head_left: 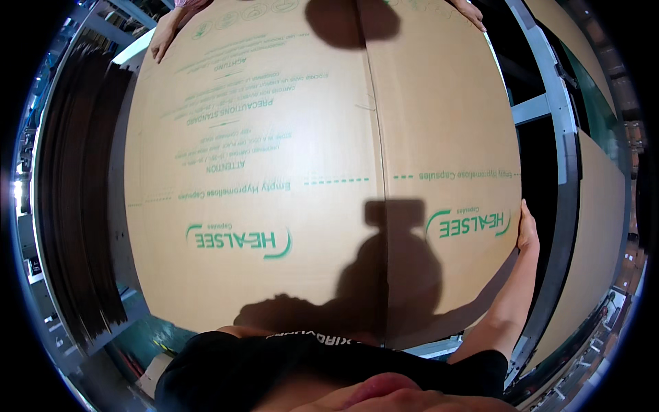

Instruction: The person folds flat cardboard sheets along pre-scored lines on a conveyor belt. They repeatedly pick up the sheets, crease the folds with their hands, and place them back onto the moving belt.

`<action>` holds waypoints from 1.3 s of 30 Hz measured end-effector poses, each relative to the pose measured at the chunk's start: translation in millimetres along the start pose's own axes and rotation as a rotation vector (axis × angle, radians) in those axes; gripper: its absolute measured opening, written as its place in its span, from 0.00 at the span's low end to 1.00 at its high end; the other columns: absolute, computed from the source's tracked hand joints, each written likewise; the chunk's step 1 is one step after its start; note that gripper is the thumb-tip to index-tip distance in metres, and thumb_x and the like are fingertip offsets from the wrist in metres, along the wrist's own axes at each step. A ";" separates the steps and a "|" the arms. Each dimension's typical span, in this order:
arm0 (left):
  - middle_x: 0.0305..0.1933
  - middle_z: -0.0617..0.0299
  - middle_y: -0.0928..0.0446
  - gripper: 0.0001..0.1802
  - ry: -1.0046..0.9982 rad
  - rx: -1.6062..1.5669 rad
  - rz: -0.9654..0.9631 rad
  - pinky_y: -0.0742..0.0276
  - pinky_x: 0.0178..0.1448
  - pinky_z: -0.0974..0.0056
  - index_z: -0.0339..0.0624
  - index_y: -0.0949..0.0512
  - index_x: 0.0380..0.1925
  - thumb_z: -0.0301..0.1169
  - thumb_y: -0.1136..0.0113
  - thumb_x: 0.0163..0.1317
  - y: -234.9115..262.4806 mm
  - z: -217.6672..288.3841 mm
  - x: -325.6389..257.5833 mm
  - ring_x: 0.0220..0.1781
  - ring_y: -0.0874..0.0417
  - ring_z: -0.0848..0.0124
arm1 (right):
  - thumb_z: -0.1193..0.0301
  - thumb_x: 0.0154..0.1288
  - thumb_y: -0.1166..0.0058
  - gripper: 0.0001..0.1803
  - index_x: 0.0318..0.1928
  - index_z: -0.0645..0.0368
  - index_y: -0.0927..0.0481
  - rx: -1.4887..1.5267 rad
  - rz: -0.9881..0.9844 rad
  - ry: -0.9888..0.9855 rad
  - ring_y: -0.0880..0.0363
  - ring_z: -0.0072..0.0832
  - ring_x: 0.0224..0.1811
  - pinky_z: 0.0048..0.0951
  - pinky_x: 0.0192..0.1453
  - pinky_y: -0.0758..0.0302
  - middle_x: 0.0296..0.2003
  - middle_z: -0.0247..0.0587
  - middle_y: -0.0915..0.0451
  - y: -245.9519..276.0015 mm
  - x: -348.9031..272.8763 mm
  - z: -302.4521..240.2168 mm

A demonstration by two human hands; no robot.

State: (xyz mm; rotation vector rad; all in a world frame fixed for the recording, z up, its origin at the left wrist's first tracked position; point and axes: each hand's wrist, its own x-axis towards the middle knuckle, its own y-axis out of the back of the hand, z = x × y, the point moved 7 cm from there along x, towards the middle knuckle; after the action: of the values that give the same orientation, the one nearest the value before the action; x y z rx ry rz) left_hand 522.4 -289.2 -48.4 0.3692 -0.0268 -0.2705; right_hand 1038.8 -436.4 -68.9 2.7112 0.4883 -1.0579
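A large flat brown cardboard box [309,137] with green print fills most of the view and lies spread out in front of me. My right hand [527,230] grips its right edge, the arm reaching up from the lower right. My left hand does not show; that arm is hidden below the cardboard and my black shirt. At the far end another person's two hands hold the corners, one hand [165,38] at the upper left and one hand [470,14] at the upper right. Shadows of two heads fall on the cardboard.
A tall stack of flattened dark sheets [82,206] stands on edge at the left. A grey metal frame [563,137] runs along the right, with more brown cardboard [604,206] behind it. A green surface [151,336] shows under the box at the lower left.
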 end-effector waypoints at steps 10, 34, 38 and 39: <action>0.55 0.48 0.27 0.24 0.003 0.126 -0.018 0.29 0.60 0.50 0.37 0.26 0.52 0.34 0.36 0.56 22.2 -34.1 12.2 0.57 0.27 0.50 | 0.47 0.72 0.58 0.32 0.61 0.62 0.27 -0.001 0.063 0.038 0.25 0.32 0.58 0.32 0.61 0.30 0.58 0.42 0.24 4.6 0.2 5.8; 0.59 0.44 0.30 0.32 0.061 0.235 0.032 0.34 0.67 0.51 0.36 0.29 0.57 0.36 0.34 0.53 2.3 -18.4 25.0 0.64 0.31 0.48 | 0.44 0.73 0.69 0.34 0.50 0.58 0.18 -0.876 0.719 0.326 0.23 0.52 0.50 0.45 0.54 0.29 0.45 0.53 0.18 -3.3 -41.1 -25.6; 0.60 0.44 0.30 0.33 0.096 0.272 0.082 0.34 0.68 0.52 0.36 0.30 0.58 0.36 0.34 0.52 -12.1 1.8 25.5 0.65 0.32 0.47 | 0.44 0.72 0.71 0.35 0.54 0.59 0.21 -0.927 0.718 0.234 0.27 0.52 0.58 0.45 0.61 0.32 0.52 0.56 0.22 -4.9 -38.5 -24.7; 0.60 0.44 0.30 0.33 0.119 0.290 0.109 0.34 0.68 0.52 0.36 0.30 0.58 0.36 0.34 0.52 -17.5 10.0 25.7 0.65 0.32 0.47 | 0.44 0.71 0.71 0.35 0.54 0.59 0.21 -0.934 0.683 0.242 0.27 0.52 0.58 0.46 0.61 0.33 0.53 0.56 0.22 -6.9 -36.1 -25.5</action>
State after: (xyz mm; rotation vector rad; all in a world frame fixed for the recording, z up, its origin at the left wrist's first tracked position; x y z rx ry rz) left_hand 541.9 -315.3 -46.0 0.6698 0.0310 -0.1361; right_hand 1027.1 -430.9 -26.1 1.8976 0.0243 -0.2082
